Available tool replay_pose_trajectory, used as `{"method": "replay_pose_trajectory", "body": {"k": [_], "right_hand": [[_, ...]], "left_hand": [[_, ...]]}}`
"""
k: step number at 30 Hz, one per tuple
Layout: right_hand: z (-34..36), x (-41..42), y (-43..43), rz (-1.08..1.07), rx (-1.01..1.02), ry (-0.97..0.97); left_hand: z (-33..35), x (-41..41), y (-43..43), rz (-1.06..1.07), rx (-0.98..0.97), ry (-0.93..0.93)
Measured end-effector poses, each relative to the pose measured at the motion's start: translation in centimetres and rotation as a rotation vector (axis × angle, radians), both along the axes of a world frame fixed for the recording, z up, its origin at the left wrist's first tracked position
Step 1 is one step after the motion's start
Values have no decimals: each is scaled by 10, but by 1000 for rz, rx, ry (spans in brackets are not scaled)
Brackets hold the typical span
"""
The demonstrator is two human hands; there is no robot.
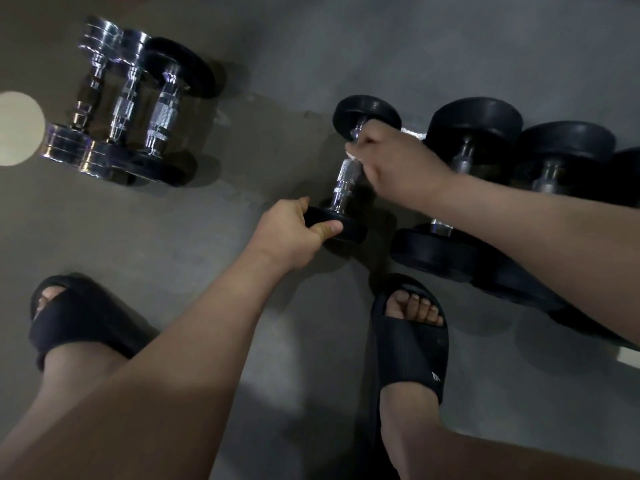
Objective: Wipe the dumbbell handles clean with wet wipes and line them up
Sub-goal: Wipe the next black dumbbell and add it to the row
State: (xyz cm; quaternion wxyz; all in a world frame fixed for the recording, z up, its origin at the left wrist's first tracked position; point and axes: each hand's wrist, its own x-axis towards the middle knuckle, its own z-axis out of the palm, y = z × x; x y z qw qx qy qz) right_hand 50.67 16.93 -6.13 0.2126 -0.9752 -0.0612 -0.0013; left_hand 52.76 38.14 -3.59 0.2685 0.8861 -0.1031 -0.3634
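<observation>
Grey floor (311,46) throughout. At 3 o'clock, a row of large black dumbbells (474,123) lying side by side, the farthest cut by the frame edge. At 10 o'clock, three dumbbells (124,105) lined up close together, handles parallel, two chrome-headed and one black-headed. At 6 to 8 o'clock, two feet in black sandals (412,355). At centre, just left of the black row, a small dumbbell (346,174) with black heads and a knurled chrome handle, running from 12 to 6 o'clock. Left hand (294,233) curled round the near head, thumb over its rim. Right hand (398,168) closed round the handle's upper part, pressing a white wet wipe (353,156) against the metal.
</observation>
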Motion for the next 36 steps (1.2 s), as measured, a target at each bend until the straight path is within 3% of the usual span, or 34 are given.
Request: {"method": "replay_pose_trajectory", "body": {"k": [5,11,15,20,25,30,34,36], "right_hand": [[0,-27,14,292,49,67],[-8,-3,5,-36,55,3],[1,-18,12,270,79,37],[0,0,0,29,60,19],[1,-19,18,382,62,60],[-1,-1,6,113,73,-26],[4,-20,23,372,83,73],[7,-14,16,404,74,67]], "left_hand": [[-1,0,0,1,-10,4],[-4,2,3,13,-20,19],[-2,2,2,18,-29,32],[1,3,3,19,-38,41],[3,4,4,22,-40,44],[3,7,7,1,-56,46],[1,8,7,6,-34,50],[1,9,8,-3,-38,59]]}}
